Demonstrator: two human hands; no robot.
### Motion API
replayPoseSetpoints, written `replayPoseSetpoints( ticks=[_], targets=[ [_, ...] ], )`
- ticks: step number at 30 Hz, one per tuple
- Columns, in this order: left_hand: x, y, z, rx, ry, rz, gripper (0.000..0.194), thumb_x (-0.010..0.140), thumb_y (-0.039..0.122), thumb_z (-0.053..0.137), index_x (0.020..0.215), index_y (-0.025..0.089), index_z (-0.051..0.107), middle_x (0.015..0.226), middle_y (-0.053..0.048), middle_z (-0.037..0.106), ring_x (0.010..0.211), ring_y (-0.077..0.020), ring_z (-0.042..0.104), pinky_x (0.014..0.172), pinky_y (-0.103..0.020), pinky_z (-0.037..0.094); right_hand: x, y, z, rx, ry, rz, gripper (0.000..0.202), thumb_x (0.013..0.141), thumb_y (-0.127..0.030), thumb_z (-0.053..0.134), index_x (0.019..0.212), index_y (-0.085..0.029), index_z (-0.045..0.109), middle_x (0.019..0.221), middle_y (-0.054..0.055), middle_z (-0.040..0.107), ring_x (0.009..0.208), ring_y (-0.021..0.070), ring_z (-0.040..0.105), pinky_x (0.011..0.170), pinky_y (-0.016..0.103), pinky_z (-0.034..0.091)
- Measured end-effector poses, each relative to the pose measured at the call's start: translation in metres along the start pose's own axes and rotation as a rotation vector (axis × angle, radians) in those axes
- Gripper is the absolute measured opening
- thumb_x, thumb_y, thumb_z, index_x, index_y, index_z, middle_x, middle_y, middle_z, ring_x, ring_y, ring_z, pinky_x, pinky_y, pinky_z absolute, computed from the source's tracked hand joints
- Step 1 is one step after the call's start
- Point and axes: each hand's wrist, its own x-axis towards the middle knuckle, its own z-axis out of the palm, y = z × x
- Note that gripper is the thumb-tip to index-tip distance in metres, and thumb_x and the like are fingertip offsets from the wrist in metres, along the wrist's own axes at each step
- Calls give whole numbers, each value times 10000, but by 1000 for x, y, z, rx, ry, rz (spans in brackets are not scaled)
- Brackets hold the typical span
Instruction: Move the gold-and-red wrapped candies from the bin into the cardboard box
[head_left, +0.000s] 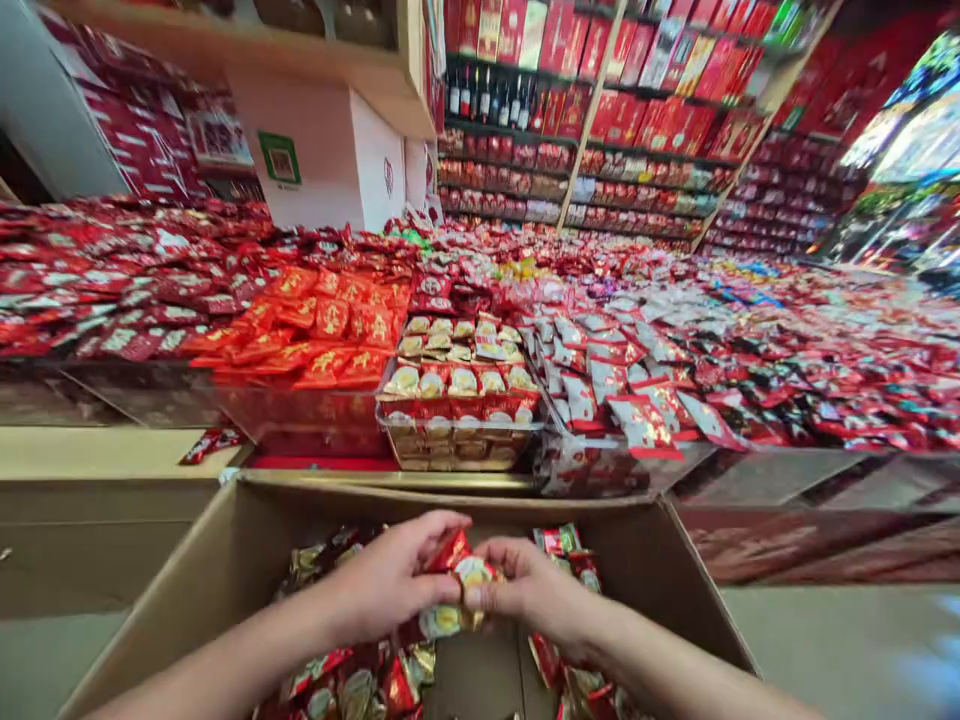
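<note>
pinching packets point(474, 573) between left hand point(401, 578) and right hand point(534, 592), above the near box point(637, 545); probably light, slick and crushable, best taken by the edges

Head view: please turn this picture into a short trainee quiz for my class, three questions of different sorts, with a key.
1. Multiple choice. The left hand and right hand hold small packets above what?
A. The floor
B. An open cardboard box
C. A shelf
2. True or false: in the picture, the orange packets lie to the right of the clear tray just beyond the hands.
3. Short answer. What colour borders the sign on the pale pillar?

Key:
1. B
2. False; the orange packets lie left of the clear tray.
3. Green
</note>
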Motion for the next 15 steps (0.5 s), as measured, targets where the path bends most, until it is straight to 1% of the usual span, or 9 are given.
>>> replayPoseSetpoints(
  ticks=[1,2,4,6,8,9,11,13,15],
  targets=[
    [0,3,-1,-82,10,3,492,726,146,544,1184,181,367,1011,-49,596,957,-187,551,830,-316,421,-5,-7,-4,131,-5,-17,376,501,-433,720,736,-170,589,625,-15,585,558,106,522,540,238,421],
    [-1,5,-3,-124,1,3,477,743,141,522,1190,186,362,994,-44,602,950,-182,552,832,-318,416,-9,-14,-7,202,-31,-39,341,554,-424,696,742,-156,601,655,5,600,576,101,527,541,223,410],
    [-3,10,-4,-156,-12,6,455,762,121,501,1191,197,370,974,-34,607,931,-169,552,844,-320,402,-17,-26,-11,238,-56,-63,305,613,-388,671,776,-137,610,684,28,614,585,96,531,525,205,384],
    [-4,13,-3,-182,-36,19,431,772,120,506,1178,211,394,974,-23,605,908,-154,550,848,-311,395,-19,-32,-12,244,-42,-68,307,602,-367,687,776,-130,599,668,22,608,571,98,528,520,209,375],
    [-4,15,0,-202,-51,47,376,785,164,521,1147,223,436,987,-9,595,884,-144,542,812,-282,406,-17,-30,-11,236,-18,-53,331,571,-374,706,755,-130,579,642,10,594,548,106,526,527,231,384],
    [-4,15,2,-182,-38,55,325,796,203,520,1118,219,471,968,-4,597,852,-141,539,774,-263,412,-15,-27,-10,219,-5,-47,343,554,-378,716,742,-130,571,635,5,586,540,107,520,533,241,388],
    [-3,17,3,-89,28,52,223,812,292,504,996,181,566,858,2,601,752,-130,517,678,-226,405,-12,-21,-8,167,21,-69,350,559,-383,714,751,-127,572,653,4,578,560,103,504,561,250,392],
    [-4,18,4,-8,102,23,257,805,358,500,823,133,622,711,14,568,651,-114,469,597,-203,375,-10,-14,-5,123,33,-144,325,627,-396,668,780,-123,582,685,10,573,615,99,487,599,243,381],
    [-6,17,4,-18,130,-24,318,784,401,512,711,110,618,601,29,516,578,-101,438,546,-197,349,-10,-10,-2,116,-8,-223,308,697,-408,606,810,-123,586,698,14,567,647,98,471,615,236,362]
  ],
)
